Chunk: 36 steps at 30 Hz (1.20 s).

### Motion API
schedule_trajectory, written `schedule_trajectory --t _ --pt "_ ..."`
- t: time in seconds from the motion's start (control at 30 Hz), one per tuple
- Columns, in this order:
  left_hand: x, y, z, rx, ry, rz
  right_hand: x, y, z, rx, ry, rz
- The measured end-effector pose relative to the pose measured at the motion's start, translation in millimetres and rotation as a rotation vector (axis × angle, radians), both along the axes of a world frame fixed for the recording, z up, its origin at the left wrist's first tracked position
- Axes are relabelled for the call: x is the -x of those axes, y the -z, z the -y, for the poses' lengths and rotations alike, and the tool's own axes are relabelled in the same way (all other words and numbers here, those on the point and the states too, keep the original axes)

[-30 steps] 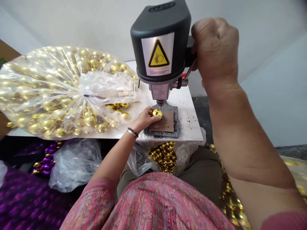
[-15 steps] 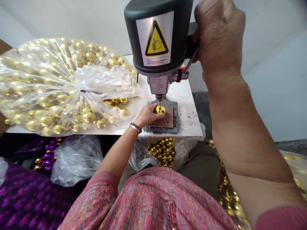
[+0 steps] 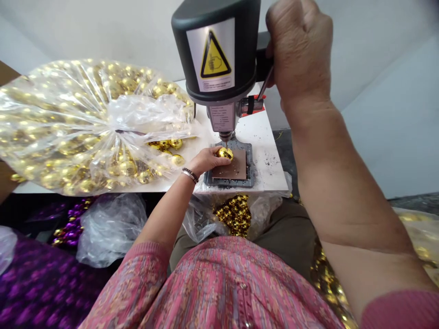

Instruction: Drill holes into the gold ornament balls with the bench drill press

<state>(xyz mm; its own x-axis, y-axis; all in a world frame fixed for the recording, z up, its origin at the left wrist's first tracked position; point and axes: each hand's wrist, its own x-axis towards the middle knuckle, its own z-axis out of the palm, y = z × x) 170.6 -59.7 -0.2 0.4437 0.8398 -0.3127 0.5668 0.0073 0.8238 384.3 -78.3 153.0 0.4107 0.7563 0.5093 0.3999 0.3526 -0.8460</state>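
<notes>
My left hand (image 3: 208,160) grips a shiny gold ball ornament (image 3: 225,154) between thumb and fingers. The ball is over a brown board (image 3: 231,167) that lies on the grey base (image 3: 249,160) of a bench drill press (image 3: 216,55). Just above the ball is the thin drill bit; whether its tip touches the ball I cannot tell. High at the right, my right hand (image 3: 300,50) is closed around the press's feed lever (image 3: 265,84), its fingers mostly hidden behind the hand.
A big clear bag of gold balls (image 3: 68,132) covers the left of the white table (image 3: 270,176); several loose gold balls (image 3: 176,158) lie beside it. Dark shavings dot the table. An open bag of gold balls (image 3: 235,217) hangs at my lap. Purple balls (image 3: 73,219) are lower left.
The gold ball in my left hand has turned, showing a dark patch, and shifted slightly left on the board. My right hand stays on the lever. The view has shifted a little.
</notes>
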Motion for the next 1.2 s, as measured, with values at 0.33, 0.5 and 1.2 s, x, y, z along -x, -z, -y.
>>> schedule_trajectory --t 0.33,0.5,1.2 --pt "-13 7.7 15 -0.33 0.064 -0.217 5 -5.6 2 0.027 0.077 -0.065" --pt "-11 18.1 17 -0.224 0.02 -0.088 6 0.9 25 0.021 0.064 -0.016" --pt "-10 28.2 22 -0.259 0.028 -0.069 7 125.9 83 -0.37 0.327 0.492"
